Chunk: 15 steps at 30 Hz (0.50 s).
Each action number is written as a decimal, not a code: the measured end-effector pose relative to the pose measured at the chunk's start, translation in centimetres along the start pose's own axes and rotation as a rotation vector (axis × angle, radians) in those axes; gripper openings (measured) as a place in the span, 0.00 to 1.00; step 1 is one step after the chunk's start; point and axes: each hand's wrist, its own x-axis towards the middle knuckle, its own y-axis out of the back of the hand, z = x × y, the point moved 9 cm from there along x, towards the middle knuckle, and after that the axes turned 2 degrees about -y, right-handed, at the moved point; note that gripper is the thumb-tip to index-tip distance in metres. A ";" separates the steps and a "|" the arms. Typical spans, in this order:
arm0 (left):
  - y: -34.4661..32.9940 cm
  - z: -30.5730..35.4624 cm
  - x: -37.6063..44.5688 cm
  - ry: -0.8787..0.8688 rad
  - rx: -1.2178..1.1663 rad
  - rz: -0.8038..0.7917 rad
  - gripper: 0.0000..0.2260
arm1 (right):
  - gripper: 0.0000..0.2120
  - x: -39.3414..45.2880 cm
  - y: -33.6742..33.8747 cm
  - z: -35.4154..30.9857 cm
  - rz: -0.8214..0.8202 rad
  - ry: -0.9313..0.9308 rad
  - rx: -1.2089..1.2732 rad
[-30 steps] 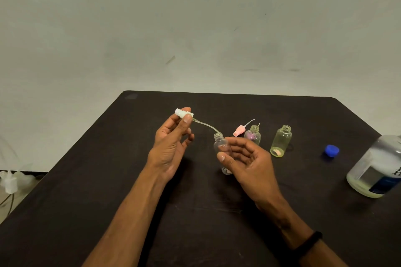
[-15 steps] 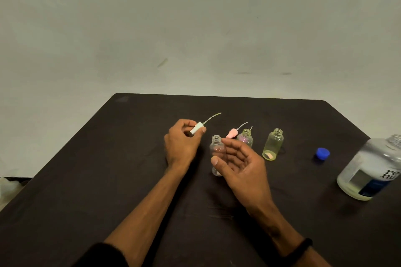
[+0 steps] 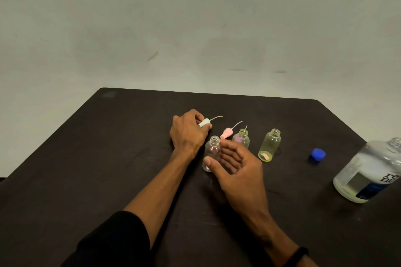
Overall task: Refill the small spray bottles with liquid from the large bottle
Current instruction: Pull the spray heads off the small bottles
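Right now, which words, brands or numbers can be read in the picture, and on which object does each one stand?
"re" over "nu": dark letters on the large bottle, cut off by the picture's right edge.
Blue part of its label: nothing legible.
Small bottles, spray heads, blue cap: no text seen.

The left hand [image 3: 188,134] now lowers the white sprayer [image 3: 204,123] onto the table [image 3: 130,136], left of the clear bottle [image 3: 211,152].
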 end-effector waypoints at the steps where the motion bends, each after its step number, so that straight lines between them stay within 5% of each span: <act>1: 0.0 0.0 0.0 0.004 0.006 -0.008 0.12 | 0.24 0.0 -0.2 0.0 0.001 0.001 -0.002; 7: 0.4 -0.4 0.0 0.076 -0.171 -0.074 0.18 | 0.23 0.7 -1.1 0.0 0.019 -0.006 0.001; 12: 5.6 -2.4 -1.8 0.138 -0.473 0.214 0.13 | 0.24 1.6 -2.7 0.6 0.039 -0.025 -0.034; 15: 7.6 -3.7 -3.6 0.136 -0.532 0.159 0.18 | 0.24 2.0 -4.2 0.8 0.038 -0.037 -0.047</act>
